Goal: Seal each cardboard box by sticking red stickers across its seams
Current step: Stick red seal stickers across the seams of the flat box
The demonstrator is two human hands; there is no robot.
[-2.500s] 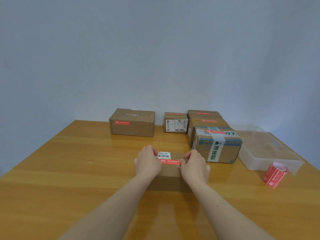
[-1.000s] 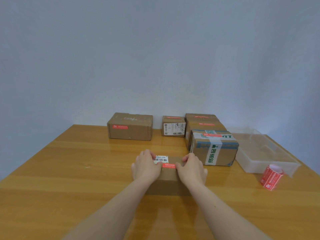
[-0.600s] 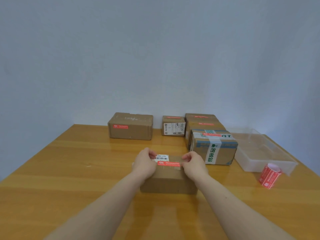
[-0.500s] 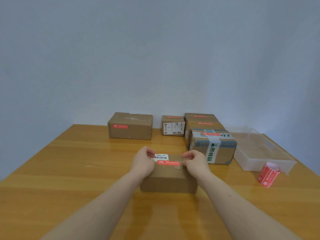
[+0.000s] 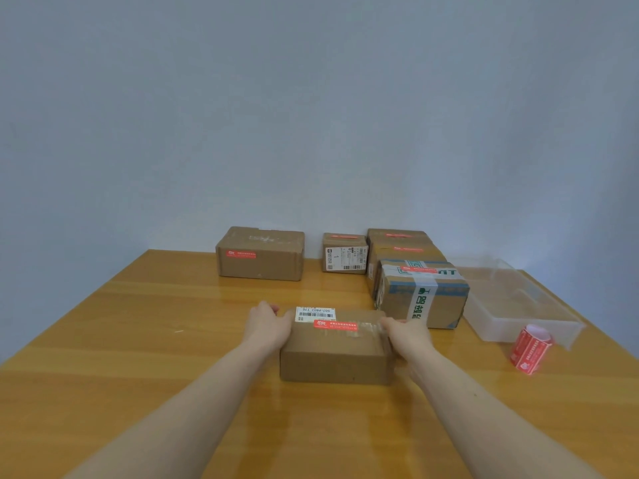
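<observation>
**Box held at both ends**

Head view: the box (image 5: 335, 347) sits mid-table (image 5: 138, 340), a red sticker (image 5: 334, 324) on its top. The left hand (image 5: 268, 326) presses its left end and the right hand (image 5: 408, 335) its right end, fingers clamped on the ends, sticker between them, untouched. It looks light and stiff, so gripping the ends suits it. The sticker roll (image 5: 529, 349) lies well apart.
</observation>
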